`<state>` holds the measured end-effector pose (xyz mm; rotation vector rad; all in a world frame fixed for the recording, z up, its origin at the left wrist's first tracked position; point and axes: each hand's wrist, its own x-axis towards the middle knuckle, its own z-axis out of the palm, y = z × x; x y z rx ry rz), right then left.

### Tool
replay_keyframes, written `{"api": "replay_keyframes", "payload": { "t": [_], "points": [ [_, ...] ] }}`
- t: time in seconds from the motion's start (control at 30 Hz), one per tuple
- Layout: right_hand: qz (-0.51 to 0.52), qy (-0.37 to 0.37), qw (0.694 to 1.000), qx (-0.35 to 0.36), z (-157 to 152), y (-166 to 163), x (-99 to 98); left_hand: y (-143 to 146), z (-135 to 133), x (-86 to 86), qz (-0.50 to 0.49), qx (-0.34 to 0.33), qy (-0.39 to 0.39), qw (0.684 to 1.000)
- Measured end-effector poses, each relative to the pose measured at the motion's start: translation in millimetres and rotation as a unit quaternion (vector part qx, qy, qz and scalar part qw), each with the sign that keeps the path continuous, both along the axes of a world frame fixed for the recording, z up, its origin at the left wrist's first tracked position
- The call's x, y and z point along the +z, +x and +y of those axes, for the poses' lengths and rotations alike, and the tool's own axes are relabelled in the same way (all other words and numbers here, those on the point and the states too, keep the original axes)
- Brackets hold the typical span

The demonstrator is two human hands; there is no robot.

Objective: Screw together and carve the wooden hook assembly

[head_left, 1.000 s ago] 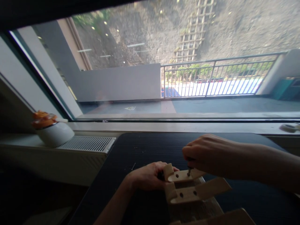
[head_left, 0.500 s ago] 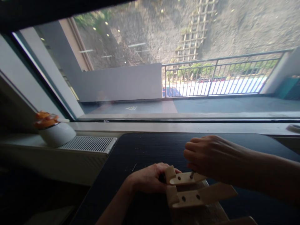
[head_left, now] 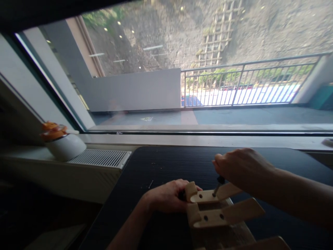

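A light wooden assembly [head_left: 215,215] of two parallel pieces with holes lies on the dark table [head_left: 161,166] near the front edge. My left hand [head_left: 166,199] is closed around its left end. My right hand [head_left: 241,168] is closed on a small screwdriver [head_left: 218,185], held tilted, with its tip in a hole of the far wooden piece.
A white bowl with orange things [head_left: 61,142] stands on the sill at the left beside a white radiator grille [head_left: 100,158]. A large window [head_left: 182,69] runs behind the table. Another wooden piece [head_left: 260,243] shows at the bottom edge.
My right hand has lifted slightly and shifted right, so the screwdriver now leans and its dark handle shows. The left hand stays on the wood.
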<state>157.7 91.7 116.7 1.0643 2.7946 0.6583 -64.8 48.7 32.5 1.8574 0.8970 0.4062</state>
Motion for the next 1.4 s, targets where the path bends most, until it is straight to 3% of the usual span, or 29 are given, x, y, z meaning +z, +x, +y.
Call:
{"api": "replay_keyframes", "payload": {
  "t": [0.1, 0.2, 0.3, 0.47, 0.57, 0.7, 0.77, 0.93, 1.0, 1.17, 1.4],
  "points": [
    [-0.004, -0.024, 1.0, 0.02, -10.4, -0.6, 13.5, -0.7, 0.4, -1.1, 0.003, -0.004, 0.019, 1.0],
    [0.024, -0.118, 0.991, 0.061, -19.0, 0.1, 27.4, -1.0, 0.6, -2.6, -0.002, -0.005, 0.025, 1.0],
    [0.039, -0.183, 0.976, 0.115, -18.7, 3.3, 27.6, -0.5, 0.5, -2.9, 0.001, -0.002, 0.02, 1.0],
    [0.07, -0.094, 0.977, 0.178, -6.3, 10.1, 1.5, 0.7, -0.4, -1.6, 0.006, 0.01, 0.001, 1.0],
    [0.1, -0.037, 0.986, 0.128, -2.9, 10.5, -7.2, 0.6, -0.8, -1.6, -0.002, 0.01, -0.002, 1.0],
    [0.093, 0.011, 0.995, 0.034, -6.3, 7.4, -2.9, 0.3, -0.4, -1.3, -0.005, 0.005, 0.006, 1.0],
    [0.082, -0.011, 0.996, 0.025, -10.7, 6.5, 4.3, 0.2, 0.0, -1.4, -0.004, 0.001, 0.013, 1.0],
    [0.075, -0.16, 0.982, 0.064, -23.4, 7.3, 22.8, 0.2, -0.1, -3.6, -0.005, 0.005, 0.022, 1.0],
    [0.07, -0.178, 0.978, 0.082, -24.3, 7.3, 24.0, 0.5, -0.5, -3.9, -0.009, 0.007, 0.016, 1.0],
    [0.093, -0.14, 0.981, 0.092, -16.3, 7.6, 9.7, 1.3, -1.2, -2.6, -0.01, 0.016, 0.002, 1.0],
    [0.134, -0.076, 0.987, -0.049, -9.6, 10.8, -6.6, 0.7, 0.3, -5.1, -0.017, 0.005, 0.011, 1.0]
  ]
}}
